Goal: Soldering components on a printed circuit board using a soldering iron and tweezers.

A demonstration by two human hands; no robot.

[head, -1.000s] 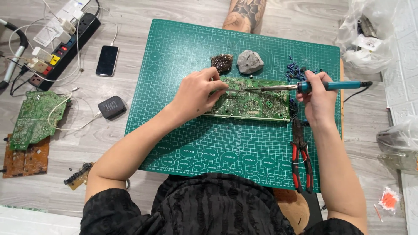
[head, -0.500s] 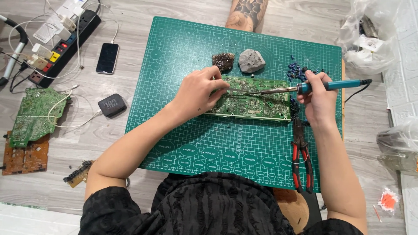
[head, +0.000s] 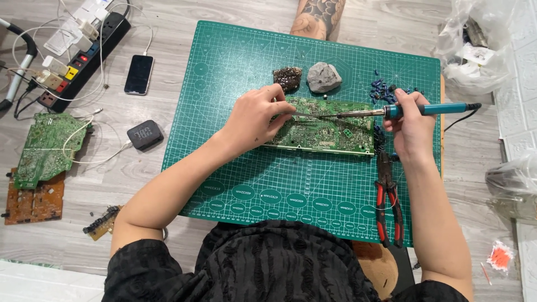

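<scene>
A green circuit board (head: 330, 131) lies flat on the green cutting mat (head: 251, 173). My left hand (head: 258, 118) rests on the board's left end and pinches thin metal tweezers (head: 302, 116) that point right. My right hand (head: 409, 124) grips a teal-handled soldering iron (head: 430, 109); its metal tip reaches left over the board and meets the tweezers' tip near the board's upper middle.
Red-handled pliers (head: 389, 201) lie on the mat at my right forearm. A brown lump (head: 287, 77), a grey lump (head: 324, 76) and small blue parts (head: 383, 86) sit behind the board. Left on the floor: phone (head: 139, 74), power strip (head: 84, 53), small black box (head: 145, 135), spare boards (head: 45, 146).
Both hands and the iron stay in almost the same place on the board; only the camera view has shifted slightly.
</scene>
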